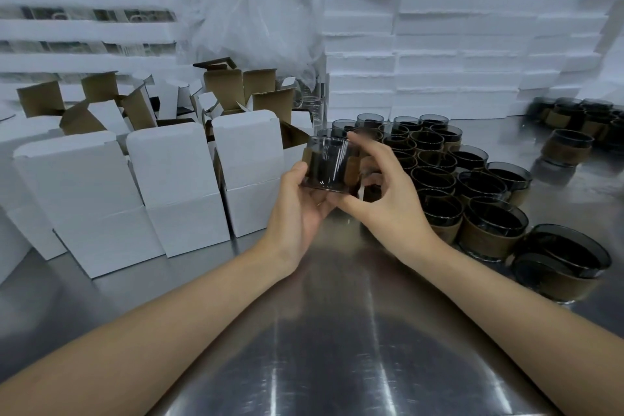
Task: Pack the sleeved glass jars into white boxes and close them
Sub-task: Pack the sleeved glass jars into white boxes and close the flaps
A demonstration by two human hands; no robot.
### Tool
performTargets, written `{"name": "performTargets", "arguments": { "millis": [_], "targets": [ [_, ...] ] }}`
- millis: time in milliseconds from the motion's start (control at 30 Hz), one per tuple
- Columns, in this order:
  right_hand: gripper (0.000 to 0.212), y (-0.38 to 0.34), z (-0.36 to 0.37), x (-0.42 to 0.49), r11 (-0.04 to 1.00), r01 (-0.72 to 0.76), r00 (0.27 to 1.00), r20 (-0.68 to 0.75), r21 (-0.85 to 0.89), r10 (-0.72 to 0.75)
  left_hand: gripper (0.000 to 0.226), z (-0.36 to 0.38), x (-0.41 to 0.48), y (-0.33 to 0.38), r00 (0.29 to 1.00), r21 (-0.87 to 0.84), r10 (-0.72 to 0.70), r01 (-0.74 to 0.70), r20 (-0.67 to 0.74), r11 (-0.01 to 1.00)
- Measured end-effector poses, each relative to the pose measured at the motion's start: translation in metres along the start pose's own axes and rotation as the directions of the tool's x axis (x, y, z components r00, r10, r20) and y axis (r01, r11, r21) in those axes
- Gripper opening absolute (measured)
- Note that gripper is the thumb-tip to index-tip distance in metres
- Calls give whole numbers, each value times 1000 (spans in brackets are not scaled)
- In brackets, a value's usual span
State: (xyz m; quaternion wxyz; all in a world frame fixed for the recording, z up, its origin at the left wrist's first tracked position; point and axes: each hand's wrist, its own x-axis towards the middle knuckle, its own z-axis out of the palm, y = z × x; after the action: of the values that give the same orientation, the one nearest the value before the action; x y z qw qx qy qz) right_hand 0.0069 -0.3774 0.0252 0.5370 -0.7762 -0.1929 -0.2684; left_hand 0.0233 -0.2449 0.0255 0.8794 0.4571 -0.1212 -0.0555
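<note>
While the steel table [337,331] is crowded on both flanks, the job looks to me no more than partly through. Farthest left stands a front row of three white boxes [175,186], upright with their top flaps raised; from here I cannot see whether anything sits inside them. Behind that row is a jumble of more open cartons [141,101], flaps at all angles, brown inside, and beyond those a heap of clear plastic bags [256,10]. None of the boxes I can see reads as closed.

In the middle, the left hand [304,206] cradles one sleeved jar [329,165] from below, fingers wrapped onto its base and near side, so it is held clear of the table just beside the rightmost box of the front row. The right hand [385,192] is at the jar's other side, thumb under the base and forefinger arched over the rim, the other fingers loosely spread; the fingertip is blurred, so how firmly it presses I cannot say.

To the right waits a dense cluster of dark glass jars [472,186] in brown sleeves, with a smaller group [574,132] well apart at the far right edge, before stacked white foam slabs [456,44]. Judging by that backlog, most of the packing and all the closing I can see remains.
</note>
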Motion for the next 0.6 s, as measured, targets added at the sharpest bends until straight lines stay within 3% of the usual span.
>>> {"name": "performTargets", "arguments": {
  "millis": [167, 333, 467, 600],
  "targets": [
    [75, 1, 1, 1, 989, -36, 997, 77, 145, 25, 38, 0, -1, -1, 1000, 26, 1, -1, 8, 1000],
    [66, -6, -3, 0, 940, -84, 989, 140, 330, 40, 46, 1, 0, 1, 1000, 10, 24, -24, 0, 1000],
    [64, -8, -6, -1, 996, 84, 993, 77, 34, -87, 57, 0, -4, 1, 995, 118, 81, -87, 51, 989],
    [65, -6, -8, -1, 938, 300, 954, 68, -175, -293, 79, -4, -4, 2, 991, 262, 112, -127, 71, 957]
  ]
}}
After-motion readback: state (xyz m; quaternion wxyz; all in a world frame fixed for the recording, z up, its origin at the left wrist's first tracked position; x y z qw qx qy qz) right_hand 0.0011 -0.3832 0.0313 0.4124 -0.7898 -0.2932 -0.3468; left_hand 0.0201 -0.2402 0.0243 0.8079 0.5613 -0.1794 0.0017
